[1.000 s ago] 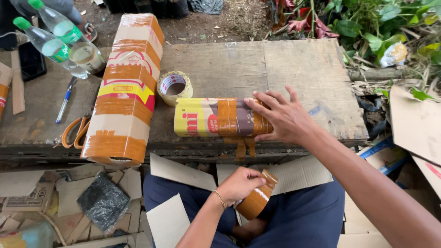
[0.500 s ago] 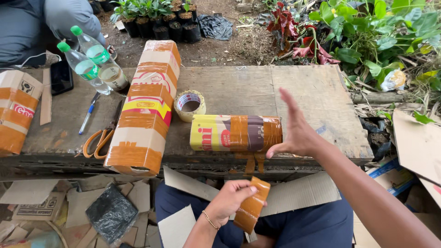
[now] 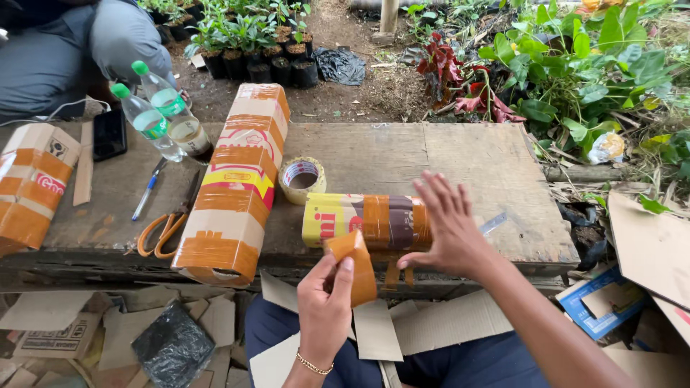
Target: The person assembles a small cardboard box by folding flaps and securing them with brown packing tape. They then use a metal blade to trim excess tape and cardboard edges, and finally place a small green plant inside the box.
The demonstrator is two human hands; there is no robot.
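A short taped cardboard tube (image 3: 363,220), yellow and brown, lies on its side near the front edge of the wooden table (image 3: 474,154). My right hand (image 3: 449,228) rests flat against the tube's right end with fingers spread. My left hand (image 3: 325,303) is raised in front of the table edge and grips a small brown taped cardboard piece (image 3: 353,264), held just below the tube's left half.
A long taped cardboard box (image 3: 233,183) lies to the left, with a tape roll (image 3: 302,179), orange-handled scissors (image 3: 164,228), a pen (image 3: 147,190), two plastic bottles (image 3: 159,115), a phone (image 3: 109,134) and another taped box (image 3: 30,183). Cardboard scraps (image 3: 374,327) lie below. A seated person (image 3: 68,47) is far left.
My left hand has lifted the small taped piece from my lap up to the table edge. My right hand has shifted along the tube's right end, fingers spread.
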